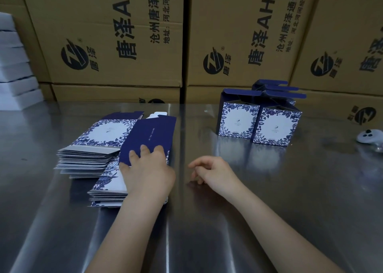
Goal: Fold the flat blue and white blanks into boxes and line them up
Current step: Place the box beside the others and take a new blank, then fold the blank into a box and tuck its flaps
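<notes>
Two stacks of flat blue and white blanks (97,148) lie on the steel table (269,189) at left centre. My left hand (147,169) grips the near edge of the top blank (149,138), a dark blue sheet tilted up off the pile, fingers over it and thumb under. My right hand (213,173) hovers just above the table to the right with loosely curled fingers, holding nothing. Folded boxes (259,121) with floral fronts stand in rows at the back right, their top flaps open.
Large brown cartons (116,34) form a wall along the table's far edge. White flat boxes (14,65) are stacked at the far left. A small white device (370,136) lies near the right edge.
</notes>
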### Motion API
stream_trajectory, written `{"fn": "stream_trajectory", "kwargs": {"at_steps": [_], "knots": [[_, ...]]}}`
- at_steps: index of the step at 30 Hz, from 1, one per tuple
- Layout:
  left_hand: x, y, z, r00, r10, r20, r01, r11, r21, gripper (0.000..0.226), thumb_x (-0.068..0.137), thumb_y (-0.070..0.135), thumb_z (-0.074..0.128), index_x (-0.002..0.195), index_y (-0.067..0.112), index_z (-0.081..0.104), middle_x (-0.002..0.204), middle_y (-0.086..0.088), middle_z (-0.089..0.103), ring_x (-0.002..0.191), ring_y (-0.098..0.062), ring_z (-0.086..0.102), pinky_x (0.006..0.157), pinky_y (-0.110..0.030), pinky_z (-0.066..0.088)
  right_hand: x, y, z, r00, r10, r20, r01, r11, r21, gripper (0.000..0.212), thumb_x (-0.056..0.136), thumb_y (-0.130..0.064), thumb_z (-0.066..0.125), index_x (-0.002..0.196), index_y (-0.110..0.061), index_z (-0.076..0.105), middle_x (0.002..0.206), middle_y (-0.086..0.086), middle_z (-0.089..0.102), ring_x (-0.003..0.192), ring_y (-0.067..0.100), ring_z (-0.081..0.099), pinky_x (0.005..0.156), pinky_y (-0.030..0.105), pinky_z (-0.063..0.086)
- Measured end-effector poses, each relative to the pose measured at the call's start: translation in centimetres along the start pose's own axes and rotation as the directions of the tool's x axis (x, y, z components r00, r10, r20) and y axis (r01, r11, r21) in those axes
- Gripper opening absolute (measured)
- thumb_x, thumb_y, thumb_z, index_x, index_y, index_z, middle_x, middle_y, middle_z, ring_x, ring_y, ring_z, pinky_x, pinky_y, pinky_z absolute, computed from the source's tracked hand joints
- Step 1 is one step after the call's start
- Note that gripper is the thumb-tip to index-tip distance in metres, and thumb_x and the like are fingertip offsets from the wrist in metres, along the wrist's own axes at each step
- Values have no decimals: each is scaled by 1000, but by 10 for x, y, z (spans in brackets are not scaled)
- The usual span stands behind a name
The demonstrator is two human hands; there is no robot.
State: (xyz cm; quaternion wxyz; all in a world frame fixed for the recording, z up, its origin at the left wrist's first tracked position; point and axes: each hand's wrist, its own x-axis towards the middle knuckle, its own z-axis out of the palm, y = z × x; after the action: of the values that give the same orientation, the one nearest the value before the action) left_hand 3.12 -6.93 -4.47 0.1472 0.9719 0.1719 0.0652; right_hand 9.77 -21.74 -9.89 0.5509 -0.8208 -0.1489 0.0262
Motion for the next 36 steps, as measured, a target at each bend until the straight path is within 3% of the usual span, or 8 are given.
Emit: {"fn": "stream_trajectory", "kwargs": {"at_steps": [9, 13, 17, 20, 22, 25, 29, 36], "knots": [[-9, 10, -3, 1000, 10, -11, -10, 1000, -17, 45, 104, 32, 36, 148, 23, 31, 165, -11, 16, 151, -40, 9, 118, -57, 17, 0, -5, -3, 999, 37, 17, -39, 993, 112, 29, 91, 0, 48, 87, -21, 67, 70, -3, 70, 47, 7, 55, 49, 12, 41], [-14, 14, -7, 993, 12, -115, -16, 999, -36, 43, 105, 29, 32, 148, 23, 33, 163, -15, 20, 150, -42, 12, 117, -57, 17, -3, -10, -4, 998, 56, 22, -58, 991, 120, 26, 93, -3, 47, 92, -20, 67, 75, -1, 70, 51, 9, 56, 50, 13, 41], [-18, 17, -14, 966, 34, -254, -45, 998, -39, 47, 105, 27, 28, 151, 22, 31, 160, -13, 30, 148, -40, 20, 118, -56, 16, -8, -19, -4, 998, 50, 24, -55, 962, 268, 20, 97, -11, 49, 100, -22, 66, 87, 2, 71, 61, 8, 59, 57, 19, 45], [-25, 23, -14, 939, 83, -334, -96, 995, -22, 49, 105, 28, 27, 154, 23, 26, 161, -12, 29, 149, -36, 22, 119, -54, 14, -9, -29, -5, 999, 29, 46, -48, 870, 491, 21, 98, -22, 50, 114, -23, 63, 107, 4, 71, 74, 10, 64, 61, 22, 49], [-32, 31, -12, 923, 139, -360, -148, 989, 2, 51, 105, 29, 27, 155, 24, 21, 163, -11, 25, 150, -32, 21, 120, -53, 10, -11, -36, -6, 996, 10, 93, -69, 743, 666, 40, 94, -37, 50, 131, -22, 53, 121, 3, 66, 81, 6, 68, 61, 18, 52], [-44, 45, -2, 902, 250, -352, -238, 968, 77, 53, 105, 30, 25, 157, 25, 15, 164, -9, 21, 151, -29, 19, 120, -54, 4, -14, -43, -12, 984, -86, 153, -76, 576, 814, 64, 85, -57, 41, 141, -25, 43, 134, 4, 59, 110, 12, 65, 76, 24, 56], [-57, 59, 10, 869, 395, -297, -378, 918, 117, 51, 104, 28, 34, 155, 22, 28, 159, -13, 34, 148, -32, 29, 119, -59, 8, -17, -46, -22, 992, -100, 75, -23, 444, 896, 55, 92, -56, 39, 129, -20, 58, 126, 6, 65, 116, 20, 62, 87, 29, 55], [-52, 58, 20, 792, 532, -299, -580, 809, -97, 36, 101, 32, 40, 124, 20, 65, 141, -3, 58, 138, -25, 45, 117, -50, 26, -6, -27, -39, 989, 123, -79, 28, 373, 927, 43, 98, -40, 41, 92, -16, 76, 97, 7, 75, 79, 22, 74, 58, 29, 57]]}}
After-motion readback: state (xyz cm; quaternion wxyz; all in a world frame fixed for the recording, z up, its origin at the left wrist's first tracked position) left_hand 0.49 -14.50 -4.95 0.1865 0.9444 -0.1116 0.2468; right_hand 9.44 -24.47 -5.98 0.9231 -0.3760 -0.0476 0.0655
